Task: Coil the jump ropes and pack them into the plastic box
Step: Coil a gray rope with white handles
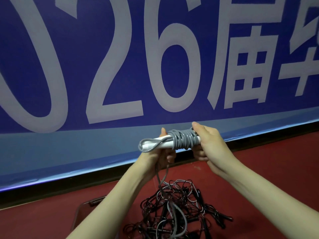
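Note:
I hold a grey jump rope (183, 139) with white handles at chest height. Most of the cord is wound in tight turns round the handles, and a small loop sticks out at the left end. My left hand (162, 152) grips the handles from below. My right hand (206, 140) grips the right end of the bundle, thumb on top. A loose length of grey cord hangs from my left hand down to the floor. A clear plastic box (86, 214) stands on the floor at lower left, partly behind my left forearm.
A tangled heap of dark and grey jump ropes (177, 209) lies on the red floor below my hands. A large blue banner (120, 66) with white characters fills the wall ahead, its lower edge running just behind my hands.

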### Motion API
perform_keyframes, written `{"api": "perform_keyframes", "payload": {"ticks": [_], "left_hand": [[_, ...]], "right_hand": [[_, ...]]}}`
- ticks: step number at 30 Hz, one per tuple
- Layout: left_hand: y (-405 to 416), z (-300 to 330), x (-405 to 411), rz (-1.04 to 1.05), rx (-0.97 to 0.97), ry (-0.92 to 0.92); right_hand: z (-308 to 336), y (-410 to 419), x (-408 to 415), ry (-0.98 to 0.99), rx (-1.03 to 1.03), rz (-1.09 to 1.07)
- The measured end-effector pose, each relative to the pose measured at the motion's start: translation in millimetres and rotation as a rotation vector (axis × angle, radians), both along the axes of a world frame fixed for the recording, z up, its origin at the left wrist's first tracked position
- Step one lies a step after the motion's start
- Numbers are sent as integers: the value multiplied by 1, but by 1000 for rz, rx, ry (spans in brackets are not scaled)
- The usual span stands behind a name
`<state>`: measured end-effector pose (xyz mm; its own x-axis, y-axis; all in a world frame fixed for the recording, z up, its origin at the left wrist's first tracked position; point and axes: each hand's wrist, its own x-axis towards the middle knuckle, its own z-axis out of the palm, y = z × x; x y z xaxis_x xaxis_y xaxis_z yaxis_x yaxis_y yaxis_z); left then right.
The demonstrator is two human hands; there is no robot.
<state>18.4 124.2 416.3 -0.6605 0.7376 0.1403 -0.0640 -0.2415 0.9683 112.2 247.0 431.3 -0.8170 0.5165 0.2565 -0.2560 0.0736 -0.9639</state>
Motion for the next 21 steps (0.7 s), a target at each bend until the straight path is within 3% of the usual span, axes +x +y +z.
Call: {"api": "perform_keyframes", "payload": {"ticks": [4, 9, 13, 17, 21], "left_hand": [[11, -8, 14, -72, -1, -125], [26, -15, 29, 16, -12, -28], [29, -23, 36, 129, -187, 298], [24, -31, 41, 201, -514, 820], [18, -25, 46, 245, -707, 1106]], "right_hand": [[0, 11, -8, 77, -101, -98], [-7, 33, -16, 117, -53, -264], [-13, 40, -20, 133, 3, -380], [-18, 44, -19, 110, 92, -479], [-20, 53, -17, 111, 381, -603]]}}
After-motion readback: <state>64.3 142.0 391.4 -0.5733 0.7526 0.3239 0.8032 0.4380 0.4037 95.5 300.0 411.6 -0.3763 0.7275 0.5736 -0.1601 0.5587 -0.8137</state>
